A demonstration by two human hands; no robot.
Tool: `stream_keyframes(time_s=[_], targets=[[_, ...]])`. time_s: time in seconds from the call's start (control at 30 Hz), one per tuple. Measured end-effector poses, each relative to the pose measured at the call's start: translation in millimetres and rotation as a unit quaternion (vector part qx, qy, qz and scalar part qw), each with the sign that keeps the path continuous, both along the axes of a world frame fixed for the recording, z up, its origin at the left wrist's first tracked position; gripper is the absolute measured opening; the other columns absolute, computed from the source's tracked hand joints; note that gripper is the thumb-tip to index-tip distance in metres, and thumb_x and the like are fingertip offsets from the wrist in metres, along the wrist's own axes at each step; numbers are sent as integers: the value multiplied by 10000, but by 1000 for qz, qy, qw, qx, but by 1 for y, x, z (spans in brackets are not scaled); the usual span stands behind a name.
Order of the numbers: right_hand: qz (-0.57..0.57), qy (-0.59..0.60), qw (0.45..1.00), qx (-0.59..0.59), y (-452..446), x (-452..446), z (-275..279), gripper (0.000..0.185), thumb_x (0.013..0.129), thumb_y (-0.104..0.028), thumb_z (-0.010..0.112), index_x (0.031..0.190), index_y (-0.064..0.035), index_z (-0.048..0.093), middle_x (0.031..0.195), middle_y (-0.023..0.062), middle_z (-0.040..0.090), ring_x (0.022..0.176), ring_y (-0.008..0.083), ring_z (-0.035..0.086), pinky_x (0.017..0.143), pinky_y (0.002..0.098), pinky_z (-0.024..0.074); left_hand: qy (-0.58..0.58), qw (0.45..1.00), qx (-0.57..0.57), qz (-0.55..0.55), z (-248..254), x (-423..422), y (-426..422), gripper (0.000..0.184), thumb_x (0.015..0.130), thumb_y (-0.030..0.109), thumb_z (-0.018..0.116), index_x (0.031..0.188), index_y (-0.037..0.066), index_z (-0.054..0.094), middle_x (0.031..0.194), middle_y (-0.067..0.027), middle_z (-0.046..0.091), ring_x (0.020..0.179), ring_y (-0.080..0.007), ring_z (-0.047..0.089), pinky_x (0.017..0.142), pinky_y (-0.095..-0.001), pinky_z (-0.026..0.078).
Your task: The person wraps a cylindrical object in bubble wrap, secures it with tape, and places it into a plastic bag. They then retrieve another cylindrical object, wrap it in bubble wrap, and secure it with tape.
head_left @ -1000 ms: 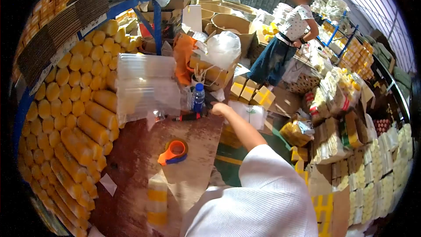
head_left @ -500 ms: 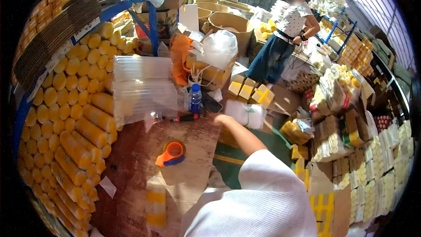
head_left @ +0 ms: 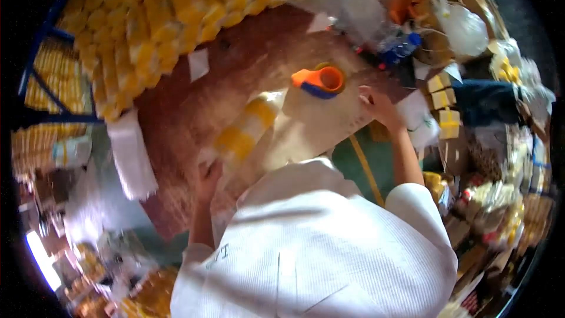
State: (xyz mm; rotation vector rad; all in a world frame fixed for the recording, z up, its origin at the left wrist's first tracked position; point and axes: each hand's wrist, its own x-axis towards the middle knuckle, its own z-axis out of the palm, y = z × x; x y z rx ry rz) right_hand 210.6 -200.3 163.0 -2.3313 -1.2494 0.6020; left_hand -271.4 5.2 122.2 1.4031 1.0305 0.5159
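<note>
My left hand (head_left: 210, 178) is beside the near end of a pale pack with yellow bands (head_left: 246, 128). It is blurred, and I cannot make out whether its fingers touch the pack. My right hand (head_left: 379, 106) hovers by the right edge of a flat piece of cardboard (head_left: 312, 119), its fingers seemingly curled but smeared. Between the hands, an orange and blue tape dispenser (head_left: 323, 80) rests at the far edge of the cardboard.
Stacked yellow rolls (head_left: 176, 17) line the far left. A blue-capped bottle (head_left: 400, 48) stands beyond my right hand. A white bundle (head_left: 132, 156) lies on the reddish table (head_left: 170, 118) at left. Several small yellow-taped boxes (head_left: 441, 97) and another person's dark clothing (head_left: 488, 103) are at right.
The view has swung down and turned, so the table looks rotated. My left hand has come into view beside the banded pack. My right hand is still near the table's right side.
</note>
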Motion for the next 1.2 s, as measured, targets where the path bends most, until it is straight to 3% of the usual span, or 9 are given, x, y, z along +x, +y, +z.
stream_keyframes(time_s=[0.03, 0.2, 0.33, 0.43, 0.73, 0.83, 0.93, 1.13, 1.2], targets=[[-7, 10, 1000, 6, 8, -13, 4, 299, 819, -211, 552, 1090, -84, 568, 698, 169, 605, 672, 241, 622, 579, 358, 478, 54, 985, 143, -78, 39, 26, -3, 106, 832, 111, 578, 825, 14, 621, 597, 4, 497, 566, -61, 457, 484, -253, 366], [102, 39, 993, 41, 31, -84, 2, 328, 814, -156, 576, 1130, -73, 549, 671, 134, 563, 570, 229, 545, 552, 340, 441, 166, 944, 224, -176, 141, 103, -15, 210, 778, 249, 599, 767, 42, 630, 599, -135, 571, 531, -243, 565, 494, -357, 422], [150, 171, 966, 126, 62, -148, 32, 357, 783, -89, 599, 1134, -79, 536, 765, 117, 566, 647, 226, 562, 574, 339, 450, 147, 900, 337, -232, 130, 123, -29, 192, 763, 247, 596, 714, 62, 602, 608, -132, 580, 568, -304, 579, 522, -395, 458], [214, 168, 941, 201, 78, -187, 49, 343, 756, -80, 619, 1088, -56, 537, 762, 121, 567, 651, 224, 578, 586, 330, 463, 241, 886, 256, -302, 148, 132, -40, 186, 769, 203, 614, 855, 40, 587, 772, -143, 603, 703, -323, 589, 618, -377, 470], [398, 11, 884, 244, 92, -202, 71, 296, 648, -74, 664, 936, -88, 599, 729, 45, 576, 629, 227, 567, 572, 331, 459, 196, 896, 308, -253, 167, 94, -60, 168, 762, 75, 593, 926, 61, 557, 862, -100, 609, 761, -258, 603, 630, -369, 486], [420, 22, 876, 237, 92, -196, 71, 257, 647, -74, 649, 899, -96, 607, 722, 35, 562, 643, 203, 571, 581, 325, 471, 31, 917, 394, -59, 162, 73, -63, 209, 762, 41, 590, 968, 59, 566, 874, -100, 608, 747, -258, 598, 667, -334, 490], [404, 46, 875, 264, 91, -196, 68, 230, 608, -45, 647, 829, -91, 598, 683, 26, 538, 601, 198, 541, 550, 314, 444, 29, 947, 314, 57, 140, 27, -43, 296, 766, 36, 586, 1058, 47, 543, 1040, -120, 573, 914, -258, 571, 784, -330, 463], [381, 85, 878, 279, 94, -203, 72, 202, 567, -51, 648, 756, -68, 579, 709, 58, 493, 613, 233, 492, 556, 327, 404, -67, 985, -72, -145, 48, 7, -44, 546, 870, 183, 526, 1342, 47, 287, 1393, -117, 285, 1274, -233, 275, 1003, -360, 304], [400, 89, 874, 262, 102, -211, 79, 216, 589, -123, 680, 765, -50, 580, 801, 83, 494, 699, 249, 514, 605, 355, 422, -128, 977, -141, -99, 46, 21, -57, 595, 894, 245, 494, 1378, 47, 210, 1412, -118, 249, 1298, -236, 233, 1035, -361, 254]])
